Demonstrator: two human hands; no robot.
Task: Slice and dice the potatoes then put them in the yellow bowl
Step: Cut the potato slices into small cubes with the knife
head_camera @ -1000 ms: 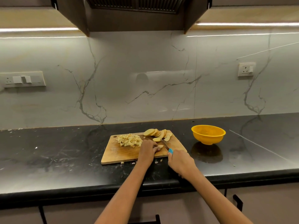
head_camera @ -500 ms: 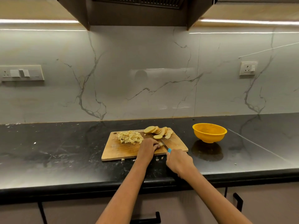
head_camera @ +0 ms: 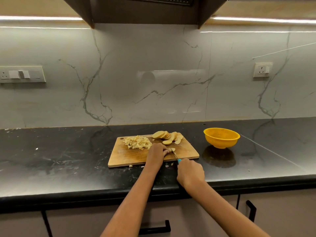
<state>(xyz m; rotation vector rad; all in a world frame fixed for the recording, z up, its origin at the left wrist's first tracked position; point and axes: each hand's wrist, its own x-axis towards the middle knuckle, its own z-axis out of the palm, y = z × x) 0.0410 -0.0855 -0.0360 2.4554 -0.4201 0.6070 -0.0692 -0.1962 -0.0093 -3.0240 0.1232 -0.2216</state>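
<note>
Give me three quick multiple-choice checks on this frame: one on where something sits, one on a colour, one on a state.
1. Where is the pile of diced potato?
A. in the bowl
B. on the far left part of the cutting board
C. on the counter beside the board

2. What colour is the knife handle showing above the right hand?
A. blue
B. red
C. black

3. What is the state of the yellow bowl?
A. full of dice
B. upside down
C. upright and empty

Answers:
1 B, the dice are heaped on the board near its hanging hole.
2 A, a blue tip shows above the gripping hand.
3 C, its bare yellow inside shows, while the left hand holds potato at the blade.
</note>
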